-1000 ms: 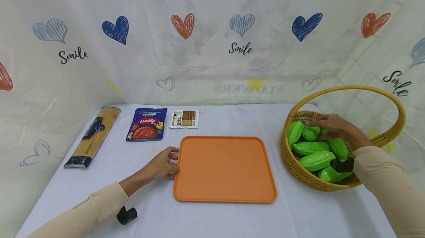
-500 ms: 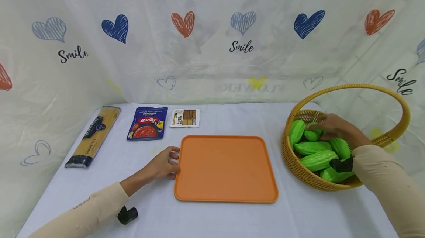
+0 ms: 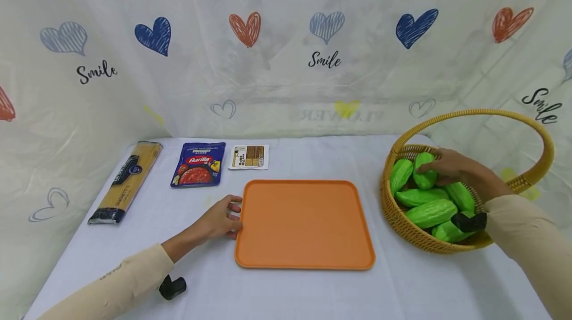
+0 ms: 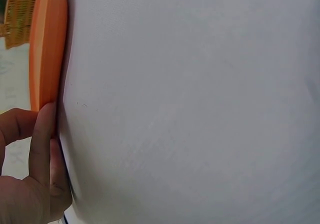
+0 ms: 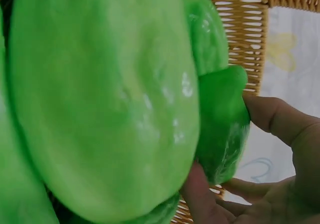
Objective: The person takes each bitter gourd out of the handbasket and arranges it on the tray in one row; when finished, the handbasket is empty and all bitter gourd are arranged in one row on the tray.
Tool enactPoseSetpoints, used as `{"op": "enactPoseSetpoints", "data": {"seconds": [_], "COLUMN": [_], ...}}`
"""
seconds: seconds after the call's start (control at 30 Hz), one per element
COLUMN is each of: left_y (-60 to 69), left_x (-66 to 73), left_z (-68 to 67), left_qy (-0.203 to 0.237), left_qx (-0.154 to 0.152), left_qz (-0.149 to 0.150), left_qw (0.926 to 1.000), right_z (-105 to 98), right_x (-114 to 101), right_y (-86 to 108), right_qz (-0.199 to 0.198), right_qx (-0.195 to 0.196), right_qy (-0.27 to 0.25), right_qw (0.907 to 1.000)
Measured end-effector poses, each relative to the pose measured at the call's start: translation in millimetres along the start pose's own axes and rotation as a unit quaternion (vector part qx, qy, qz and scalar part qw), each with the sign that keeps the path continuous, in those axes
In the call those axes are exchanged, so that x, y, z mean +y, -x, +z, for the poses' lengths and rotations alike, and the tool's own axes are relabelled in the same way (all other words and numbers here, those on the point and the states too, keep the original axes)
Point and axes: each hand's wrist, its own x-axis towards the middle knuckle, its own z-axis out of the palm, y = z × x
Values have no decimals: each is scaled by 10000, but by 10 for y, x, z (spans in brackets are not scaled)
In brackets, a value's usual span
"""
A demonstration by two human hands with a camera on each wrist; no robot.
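Observation:
At the tray's left edge my left hand (image 3: 218, 220) pinches the rim of the orange tray (image 3: 304, 225); the left wrist view shows fingers and thumb on that rim (image 4: 47, 59). Inside the wicker basket (image 3: 404, 230) at the right, my right hand (image 3: 462, 171) grips a green bitter melon (image 3: 424, 171) between thumb and fingers. This melon stands tilted up near the basket's back wall. Several other bitter melons (image 3: 431, 213) lie below and beside it. From the right wrist, a large melon (image 5: 105, 99) partly hides the held one (image 5: 225, 124).
A spaghetti pack (image 3: 127, 181) lies at the far left. Behind the tray are a blue Barilla sauce pouch (image 3: 198, 165) and a small white packet (image 3: 249, 157). The basket's tall handle (image 3: 473, 111) arches over the right forearm. White cloth (image 3: 313, 295) covers the table.
My right hand has closed round the bitter melon at the back of the basket and tipped it upward, moving slightly right. The left hand stays at the tray rim.

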Motion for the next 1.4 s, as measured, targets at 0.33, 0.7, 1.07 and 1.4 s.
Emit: {"op": "enactPoseSetpoints", "data": {"seconds": [0.33, 0.7, 1.07, 1.4], "left_y": [-3, -34, 0, -13], "left_x": [0, -1, -24, -3], "left_z": [-4, -9, 21, -1], "left_qy": [45, 30, 92, 91], "left_qx": [-62, -11, 51, -8], "left_qz": [-37, 24, -34, -3], "left_qw": [10000, 10000, 9999, 10000], "right_z": [33, -4, 101, 267], "right_x": [-86, -105, -168, -323], "right_y": [150, 302, 429, 574], "right_qz": [-271, -739, -1124, -1251], "right_qx": [125, 382, 332, 438], "right_qy": [-130, -218, -320, -482], "right_qw": [9995, 9963, 9926, 9900]}}
